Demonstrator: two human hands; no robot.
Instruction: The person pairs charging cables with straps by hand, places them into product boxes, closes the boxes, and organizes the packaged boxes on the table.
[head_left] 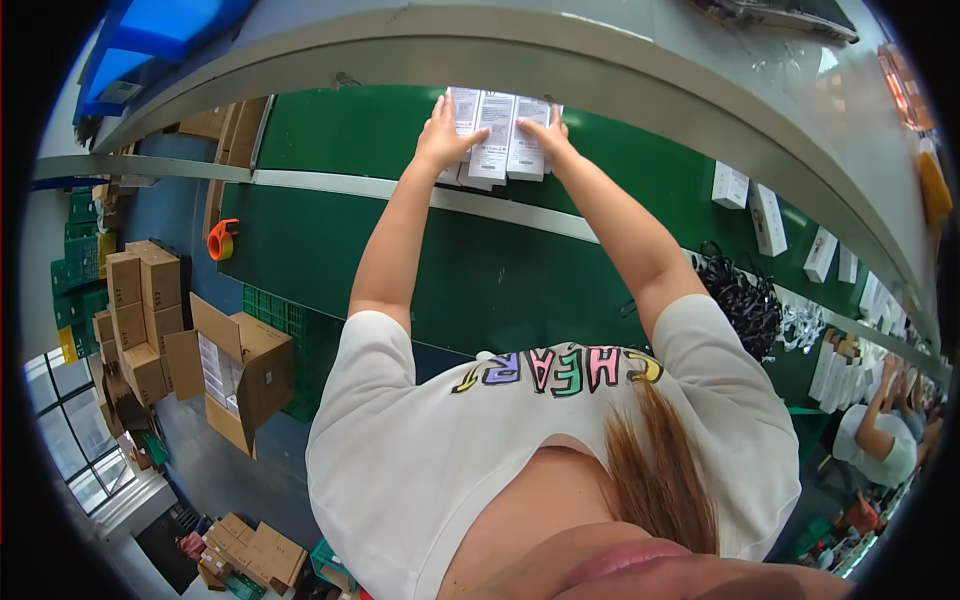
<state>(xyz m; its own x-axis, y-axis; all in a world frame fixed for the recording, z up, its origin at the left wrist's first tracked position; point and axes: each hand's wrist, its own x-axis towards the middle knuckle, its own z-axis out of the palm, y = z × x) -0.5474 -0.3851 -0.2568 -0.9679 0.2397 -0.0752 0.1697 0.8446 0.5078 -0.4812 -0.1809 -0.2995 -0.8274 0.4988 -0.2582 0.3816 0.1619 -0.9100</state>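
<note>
Several slim white boxes with printed labels (492, 140) lie side by side in a group on the green workbench (340, 120), under the edge of the shelf. My left hand (447, 137) is against the left side of the group, its thumb reaching over the box faces. On the opposite side, my right hand (548, 138) grips the group, with its thumb over the top and fingers along the outer side. The two hands hold the boxes between them. The far ends of the boxes are partly hidden by the shelf edge.
A shelf rail (500, 50) arches over the bench. More white boxes (768, 220) and a bundle of black cables (738, 300) lie to the right. An orange tape dispenser (222, 240) sits at the left edge. An open carton (262, 370) stands left; co-workers (878, 440) are far right.
</note>
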